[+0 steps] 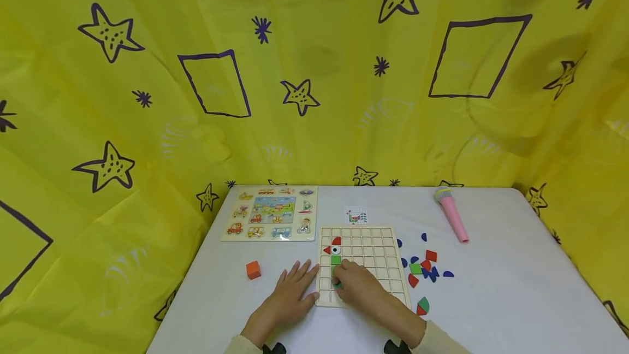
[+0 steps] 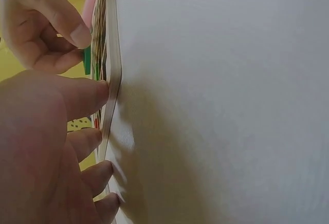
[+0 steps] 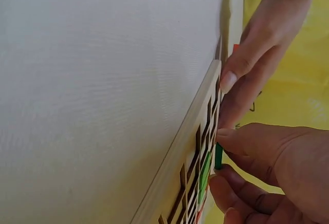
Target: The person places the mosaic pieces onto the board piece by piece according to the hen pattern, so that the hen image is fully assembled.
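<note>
My right hand (image 1: 361, 288) pinches a small flat green piece (image 3: 219, 154) between thumb and fingers, over the left columns of the wooden grid board (image 1: 375, 261). In the board's upper left lie a red rounded piece (image 1: 336, 241), a red triangle (image 1: 326, 250), a white tile with a black dot (image 1: 336, 250) and a green square (image 1: 336, 260). Below these, another green piece is partly hidden by my fingers. My left hand (image 1: 292, 294) lies with its fingers spread on the table, fingertips touching the board's left edge in the left wrist view.
Loose blue, red and green pieces (image 1: 415, 269) lie right of the board. A small pattern card (image 1: 356, 215) is behind it. A pink microphone (image 1: 454, 217) lies at the back right, a vehicle picture puzzle (image 1: 245, 209) at the back left. An orange cube (image 1: 253, 270) sits left of my hands.
</note>
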A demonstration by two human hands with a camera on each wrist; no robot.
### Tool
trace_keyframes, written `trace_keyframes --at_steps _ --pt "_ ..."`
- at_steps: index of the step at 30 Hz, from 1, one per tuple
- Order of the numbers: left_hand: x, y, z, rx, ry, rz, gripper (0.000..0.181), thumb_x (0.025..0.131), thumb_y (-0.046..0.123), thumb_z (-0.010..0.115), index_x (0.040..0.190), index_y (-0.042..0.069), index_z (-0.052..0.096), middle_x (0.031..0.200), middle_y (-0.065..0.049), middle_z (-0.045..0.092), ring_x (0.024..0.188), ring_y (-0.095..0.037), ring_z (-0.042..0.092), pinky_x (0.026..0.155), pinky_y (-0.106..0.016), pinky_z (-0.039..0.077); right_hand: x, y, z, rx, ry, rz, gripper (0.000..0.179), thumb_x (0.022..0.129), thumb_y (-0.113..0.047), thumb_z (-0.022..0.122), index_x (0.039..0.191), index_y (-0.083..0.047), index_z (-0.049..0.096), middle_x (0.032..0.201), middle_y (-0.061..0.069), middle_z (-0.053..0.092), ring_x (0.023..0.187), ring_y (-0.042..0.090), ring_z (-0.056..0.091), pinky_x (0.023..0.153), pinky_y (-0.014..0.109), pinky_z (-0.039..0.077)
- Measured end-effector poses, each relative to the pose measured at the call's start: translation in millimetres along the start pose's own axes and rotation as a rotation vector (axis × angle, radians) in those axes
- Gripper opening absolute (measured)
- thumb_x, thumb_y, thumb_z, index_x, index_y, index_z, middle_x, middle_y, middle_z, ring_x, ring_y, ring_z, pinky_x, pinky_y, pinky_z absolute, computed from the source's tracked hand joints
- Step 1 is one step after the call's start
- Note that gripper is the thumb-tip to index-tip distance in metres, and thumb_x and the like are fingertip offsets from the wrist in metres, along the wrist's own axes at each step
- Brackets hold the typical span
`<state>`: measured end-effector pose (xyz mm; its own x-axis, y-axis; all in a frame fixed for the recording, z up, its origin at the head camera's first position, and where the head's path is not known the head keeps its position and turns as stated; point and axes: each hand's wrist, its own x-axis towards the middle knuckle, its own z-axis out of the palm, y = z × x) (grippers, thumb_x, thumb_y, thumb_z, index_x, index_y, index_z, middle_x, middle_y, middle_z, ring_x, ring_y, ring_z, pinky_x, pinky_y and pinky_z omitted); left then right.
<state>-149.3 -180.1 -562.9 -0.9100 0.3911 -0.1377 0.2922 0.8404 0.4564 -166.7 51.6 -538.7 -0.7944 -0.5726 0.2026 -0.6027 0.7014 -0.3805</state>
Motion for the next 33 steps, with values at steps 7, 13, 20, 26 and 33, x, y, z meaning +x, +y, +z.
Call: trace_keyframes --at_steps 7,13,20,26,33 --pt "-0.7 -0.2 0.0 -0.001 0.003 -0.003 0.066 0.106 0.045 0.058 0.165 0.023 0.039 0.173 -0.009 0.033 0.160 -0.041 0.024 0.126 -0.069 0.019 -0.4 -4 3 -0.063 0.012 -0.037 0.020 0.084 -0.012 0.087 0.087 -0.016 0.068 0.084 -0.007 0.057 0.075 0.008 0.054 0.066 0.028 0.049" --pt "-1.1 -0.5 0.7 0.004 0.005 -0.005 0.065 0.106 0.044 0.058 0.165 0.023 0.039 0.173 -0.008 0.032 0.160 -0.040 0.024 0.126 -0.069 0.019 -1.4 -5 4 -0.100 0.037 -0.038 0.017 0.087 -0.013 0.085 0.088 -0.016 0.068 0.085 -0.006 0.057 0.075 0.011 0.054 0.065 0.028 0.047" --pt "-1.8 0.0 -0.4 0.009 0.012 0.003 0.065 0.106 0.044 0.057 0.165 0.023 0.039 0.172 -0.009 0.033 0.160 -0.041 0.024 0.126 -0.069 0.019 1.2 -2 6 -0.142 0.061 -0.034 0.019 0.085 -0.014 0.086 0.087 -0.016 0.068 0.084 -0.005 0.056 0.073 0.012 0.052 0.062 0.026 0.042" --pt "-1.6 0.5 0.8 -0.008 0.012 0.008 0.065 0.107 0.044 0.056 0.165 0.022 0.039 0.173 -0.009 0.032 0.161 -0.041 0.023 0.127 -0.068 0.018 4.3 1 6 -0.129 0.023 0.016 0.019 0.085 -0.014 0.086 0.085 -0.017 0.067 0.081 -0.006 0.052 0.070 0.011 0.048 0.060 0.025 0.036" --pt "-1.2 1.5 0.0 0.001 0.008 0.000 0.065 0.106 0.044 0.056 0.165 0.023 0.038 0.173 -0.009 0.032 0.161 -0.040 0.023 0.127 -0.068 0.018 5.8 -1 -3 -0.047 -0.069 0.097 0.015 0.087 -0.011 0.083 0.090 -0.016 0.070 0.083 -0.006 0.052 0.073 0.010 0.046 0.065 0.027 0.036"
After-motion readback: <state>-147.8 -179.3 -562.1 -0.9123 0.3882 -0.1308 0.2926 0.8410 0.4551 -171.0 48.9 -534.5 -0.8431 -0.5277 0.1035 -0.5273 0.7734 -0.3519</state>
